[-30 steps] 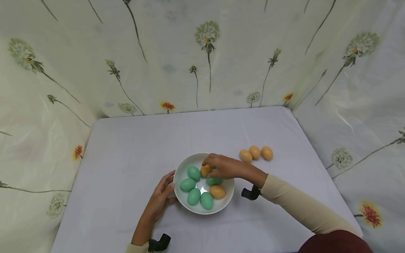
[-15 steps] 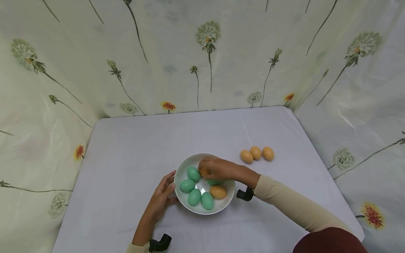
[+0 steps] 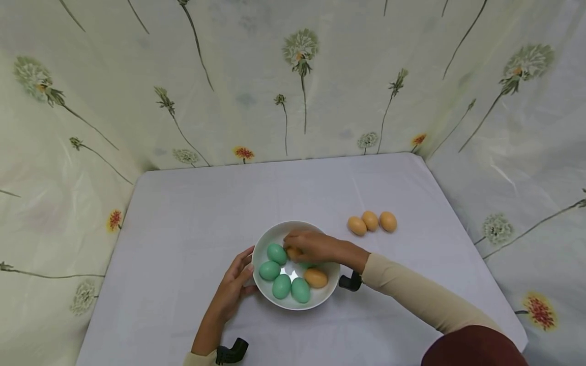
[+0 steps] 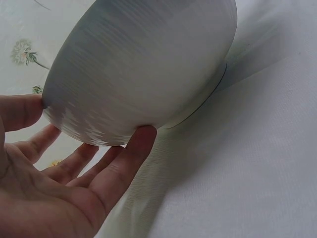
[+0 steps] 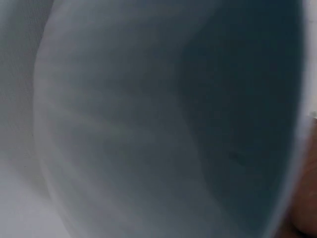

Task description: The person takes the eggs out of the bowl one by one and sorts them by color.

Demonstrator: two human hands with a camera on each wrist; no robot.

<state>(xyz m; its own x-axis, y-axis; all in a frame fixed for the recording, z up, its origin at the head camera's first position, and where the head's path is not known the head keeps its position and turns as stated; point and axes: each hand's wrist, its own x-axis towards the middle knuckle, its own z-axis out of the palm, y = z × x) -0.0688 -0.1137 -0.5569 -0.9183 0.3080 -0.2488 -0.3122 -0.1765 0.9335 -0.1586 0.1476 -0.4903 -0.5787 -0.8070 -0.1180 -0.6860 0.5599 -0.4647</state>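
Observation:
A white bowl (image 3: 270, 237) stands on the table with several green eggs (image 3: 281, 286) and an orange egg (image 3: 316, 278) inside. My right hand (image 3: 316, 247) reaches over its right side and pinches another orange egg (image 3: 293, 252) low among the green ones, partly covering a green egg. Along the bowl's outer left side rests my left hand (image 3: 230, 288). The left wrist view shows those extended fingers (image 4: 119, 173) touching the bowl's outside, the thumb at the rim. Blurred bowl wall (image 5: 114, 129) fills most of the right wrist view.
Three orange eggs (image 3: 370, 221) lie on the white cloth to the right, behind my right forearm. The cloth-covered table (image 3: 192, 218) ends at a flower-patterned curtain (image 3: 256, 91) at the back and both sides.
My right hand has moved left and slightly lower in the bowl with the orange egg. Two green eggs on the left side have shifted a little. The left hand stays in place.

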